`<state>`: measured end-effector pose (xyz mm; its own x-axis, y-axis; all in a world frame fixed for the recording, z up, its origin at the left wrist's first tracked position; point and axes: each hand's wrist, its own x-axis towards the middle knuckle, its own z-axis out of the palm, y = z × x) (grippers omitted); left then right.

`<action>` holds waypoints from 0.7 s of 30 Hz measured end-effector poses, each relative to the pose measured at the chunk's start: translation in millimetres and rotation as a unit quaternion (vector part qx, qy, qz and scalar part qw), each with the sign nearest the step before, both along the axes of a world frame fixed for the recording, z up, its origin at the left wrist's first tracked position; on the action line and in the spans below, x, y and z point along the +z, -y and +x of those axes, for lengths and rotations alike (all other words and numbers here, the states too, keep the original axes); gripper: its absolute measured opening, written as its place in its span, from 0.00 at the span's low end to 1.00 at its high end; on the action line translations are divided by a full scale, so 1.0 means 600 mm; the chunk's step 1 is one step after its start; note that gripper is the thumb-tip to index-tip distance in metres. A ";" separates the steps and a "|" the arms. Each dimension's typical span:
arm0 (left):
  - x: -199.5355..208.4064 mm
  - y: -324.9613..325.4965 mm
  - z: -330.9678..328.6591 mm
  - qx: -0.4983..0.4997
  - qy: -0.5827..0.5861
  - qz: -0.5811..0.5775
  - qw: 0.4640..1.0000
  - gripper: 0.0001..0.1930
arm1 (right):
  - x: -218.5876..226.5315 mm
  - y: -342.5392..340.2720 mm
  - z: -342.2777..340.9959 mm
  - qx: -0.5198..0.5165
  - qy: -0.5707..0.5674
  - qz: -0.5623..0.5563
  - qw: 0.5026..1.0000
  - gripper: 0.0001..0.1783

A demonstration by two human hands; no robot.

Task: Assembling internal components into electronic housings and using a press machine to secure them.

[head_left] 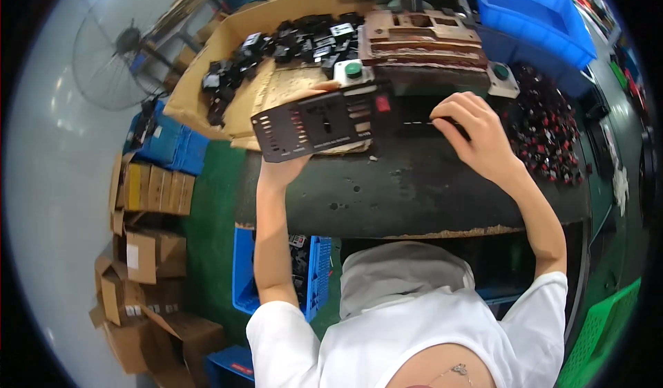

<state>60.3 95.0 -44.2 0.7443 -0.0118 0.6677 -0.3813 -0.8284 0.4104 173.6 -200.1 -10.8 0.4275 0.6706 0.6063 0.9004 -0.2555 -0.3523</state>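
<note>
1. The left hand [286,167] gripped a flat black plastic panel with rows of slots and cut-outs [321,122] from underneath; most of the hand was hidden by the panel, and only a fingertip showed past its upper edge, closed against the panel.
2. The panel was held tilted above the left part of a dark, worn workbench top [414,194], partly over a sheet of brown cardboard [276,91].
3. The right hand [476,136] rested on the bench just right of the panel, its fingers curled down over a small black part [449,122]; whether it actually pinched the part could not be told.
4. Behind the hands stood a brown, rust-coloured metal press fixture [425,39], with a white switch box topped by a green round button [353,71] at its left and a second such box [502,77] at its right.
5. A shallow brown cardboard tray [207,63] to the upper left held a heap of small black plastic parts [290,42].
6. A pile of small black and red parts [552,136] lay on the right.
7. Blue plastic bins [532,8] were stacked at the upper right, a blue crate [245,270] sat under the bench, and folded cardboard boxes [148,250] lay on the floor at the left.
</note>
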 end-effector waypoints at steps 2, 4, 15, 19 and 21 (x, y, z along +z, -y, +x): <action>-0.002 -0.010 -0.041 0.064 -0.031 -0.093 0.993 0.17 | -0.003 -0.004 0.002 -0.038 0.014 -0.034 0.999 0.09; -0.020 -0.024 -0.075 0.075 0.003 -0.335 0.939 0.19 | -0.012 0.001 0.005 -0.065 0.002 -0.099 0.993 0.13; -0.032 -0.066 -0.219 0.255 0.040 -0.287 0.923 0.23 | -0.028 0.001 0.011 -0.050 -0.013 -0.123 0.991 0.12; -0.078 -0.097 -0.241 0.301 0.081 -0.328 0.892 0.20 | -0.023 0.001 0.015 -0.046 -0.025 -0.113 0.992 0.12; -0.144 -0.140 -0.249 0.305 0.098 -0.359 0.877 0.20 | -0.022 0.000 0.014 -0.044 -0.023 -0.109 0.993 0.11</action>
<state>-88.9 178.9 -130.6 0.3358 0.8243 0.4558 -0.0788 -0.4576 0.8857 181.7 -200.1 -23.9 0.5143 0.7427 0.4289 0.8554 -0.4079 -0.3193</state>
